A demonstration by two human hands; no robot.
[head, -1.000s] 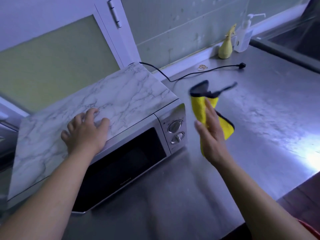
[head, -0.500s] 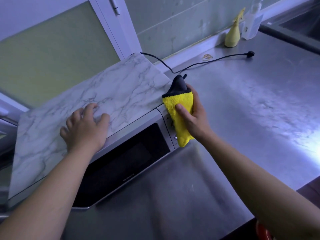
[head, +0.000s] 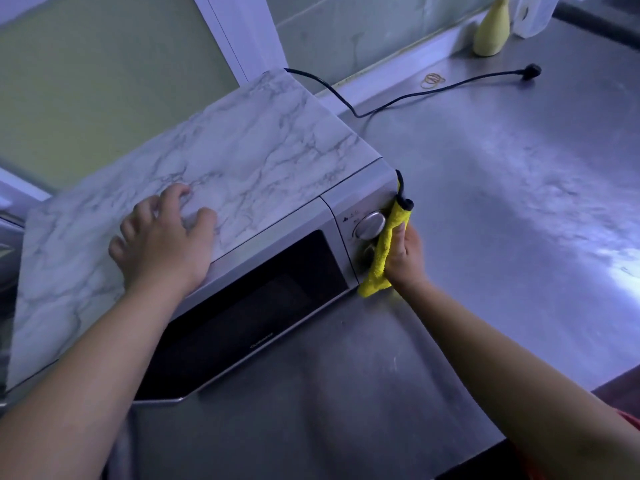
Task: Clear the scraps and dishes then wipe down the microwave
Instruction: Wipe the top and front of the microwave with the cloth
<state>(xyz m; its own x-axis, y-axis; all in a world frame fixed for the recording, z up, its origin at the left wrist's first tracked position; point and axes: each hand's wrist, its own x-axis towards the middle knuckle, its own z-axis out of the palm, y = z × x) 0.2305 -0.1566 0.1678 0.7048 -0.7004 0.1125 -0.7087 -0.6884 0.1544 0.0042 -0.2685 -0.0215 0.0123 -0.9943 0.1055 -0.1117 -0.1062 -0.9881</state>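
Note:
A silver microwave point(head: 339, 216) with a marble-patterned top and a dark door stands on the steel counter point(head: 502, 209). My left hand point(head: 162, 244) rests on the marble top near the front edge, its fingers bent and holding nothing. My right hand point(head: 407, 258) grips a yellow cloth point(head: 384, 251) with a black edge and presses it against the control panel's right side, beside the upper dial point(head: 370, 225). The lower dial is mostly hidden by the cloth.
The microwave's black power cord point(head: 415, 95) lies unplugged across the counter behind it, the plug point(head: 531, 69) at the far right. Rubber bands point(head: 433, 79), a yellow bottle point(head: 491, 32) and a clear bottle point(head: 530, 15) sit by the back wall.
My right hand carried the cloth from the air to the microwave's top right corner, then slid it down the control panel's right side. My left hand stayed on the top.

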